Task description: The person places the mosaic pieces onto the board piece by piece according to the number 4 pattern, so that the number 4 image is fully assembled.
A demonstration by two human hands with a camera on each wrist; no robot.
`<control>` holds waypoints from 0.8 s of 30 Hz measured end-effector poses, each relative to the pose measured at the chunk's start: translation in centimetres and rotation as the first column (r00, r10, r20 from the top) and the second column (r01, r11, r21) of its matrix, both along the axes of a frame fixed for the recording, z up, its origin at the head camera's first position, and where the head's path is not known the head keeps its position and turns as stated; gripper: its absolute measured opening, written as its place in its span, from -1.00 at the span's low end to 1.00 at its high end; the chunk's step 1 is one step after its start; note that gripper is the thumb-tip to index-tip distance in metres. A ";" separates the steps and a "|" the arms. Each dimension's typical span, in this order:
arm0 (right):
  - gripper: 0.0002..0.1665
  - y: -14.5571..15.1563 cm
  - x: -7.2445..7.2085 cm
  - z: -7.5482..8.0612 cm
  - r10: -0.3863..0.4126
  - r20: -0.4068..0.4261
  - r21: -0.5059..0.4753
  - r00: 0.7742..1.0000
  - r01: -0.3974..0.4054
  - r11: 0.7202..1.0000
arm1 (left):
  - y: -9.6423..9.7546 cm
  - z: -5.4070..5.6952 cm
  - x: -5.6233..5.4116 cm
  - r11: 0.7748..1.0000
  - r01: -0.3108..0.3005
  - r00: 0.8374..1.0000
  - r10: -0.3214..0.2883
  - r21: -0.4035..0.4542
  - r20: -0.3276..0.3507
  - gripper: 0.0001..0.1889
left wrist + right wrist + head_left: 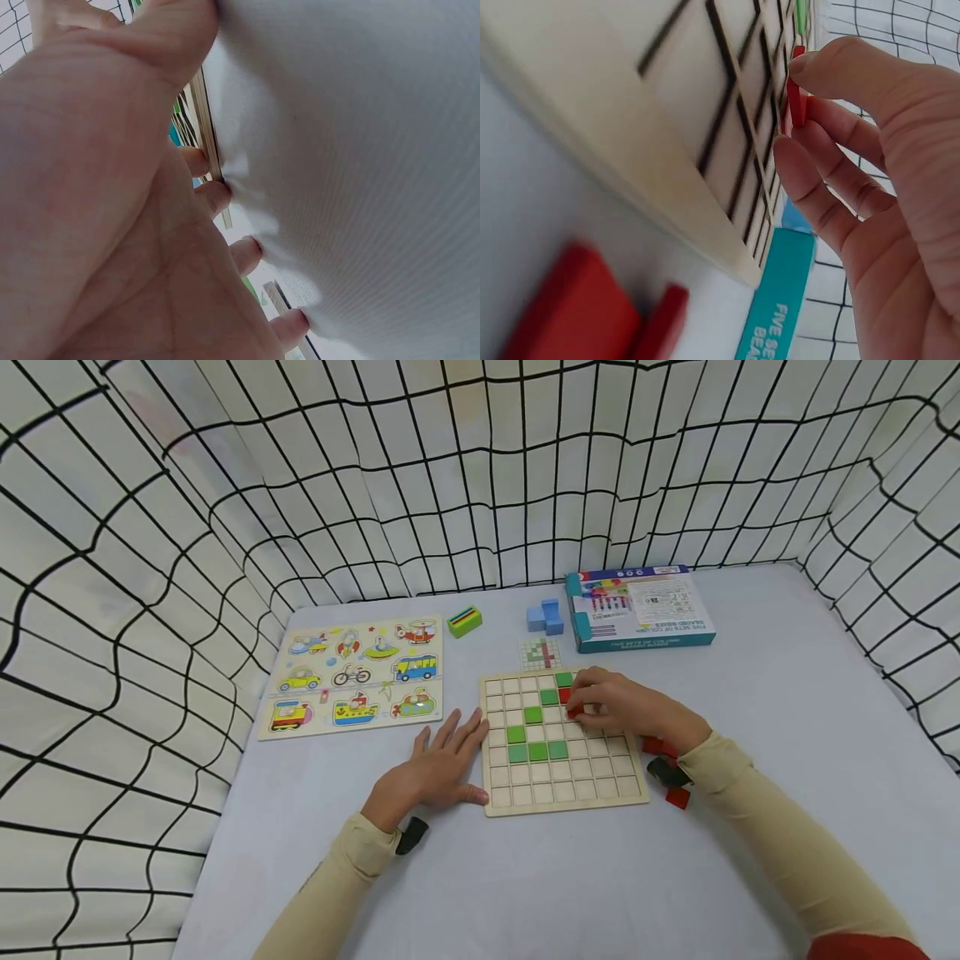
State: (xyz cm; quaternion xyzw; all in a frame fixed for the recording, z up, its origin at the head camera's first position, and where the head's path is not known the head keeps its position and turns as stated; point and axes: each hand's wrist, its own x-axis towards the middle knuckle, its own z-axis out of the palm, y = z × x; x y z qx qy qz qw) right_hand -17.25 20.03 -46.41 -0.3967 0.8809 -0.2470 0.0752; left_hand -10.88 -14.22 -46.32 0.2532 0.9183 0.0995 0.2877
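Observation:
A wooden grid board (567,807) lies on the white table, with several green square tiles (537,751) set in its cells. One red tile (565,695) sits below the topmost green one. My right hand (618,700) is over the board's upper right part. Between thumb and fingers it pinches a red square tile (796,88), tilted on edge close to the board. My left hand (441,768) rests on the table with fingers spread, thumb and fingertips right at the board's left edge. In the left wrist view its fingertips (247,253) touch the cloth.
Loose red tiles (677,797) lie right of the board, partly under the right wrist. A small pattern card (541,654), blue blocks (545,617), a green striped block (465,622) and a boxed set (641,610) stand behind. A picture puzzle board (350,677) lies left. Black netting surrounds the table.

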 end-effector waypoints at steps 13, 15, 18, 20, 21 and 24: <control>-0.88 -0.7 -0.1 -0.8 0.034 -0.094 -0.043 0.995 -0.038 0.998 | 0.1 0.8 0.2 1.000 0.004 1.000 -0.004 -0.005 -0.012 0.17; -0.89 -0.6 -0.1 -0.8 0.031 -0.107 -0.046 0.994 -0.037 0.998 | 0.0 0.4 0.1 1.000 0.010 1.000 -0.010 0.002 -0.020 0.18; -0.91 -0.7 -0.1 -1.0 0.031 -0.116 -0.048 0.993 -0.037 0.998 | 0.0 0.3 0.0 1.000 0.009 1.000 -0.009 0.013 -0.015 0.17; -0.91 -0.8 -0.1 -1.1 0.024 -0.107 -0.040 0.994 -0.028 0.999 | -0.1 0.2 0.1 1.000 0.009 1.000 -0.008 0.021 -0.015 0.17; -0.92 -0.8 -0.1 -1.1 0.021 -0.102 -0.036 0.995 -0.025 0.999 | -0.1 0.2 0.1 1.000 0.008 1.000 -0.008 0.025 -0.015 0.18; -0.91 -0.9 0.1 -1.0 0.012 -0.090 -0.018 0.996 -0.013 1.000 | 0.0 0.4 0.2 1.000 0.005 1.000 -0.005 0.023 -0.007 0.17</control>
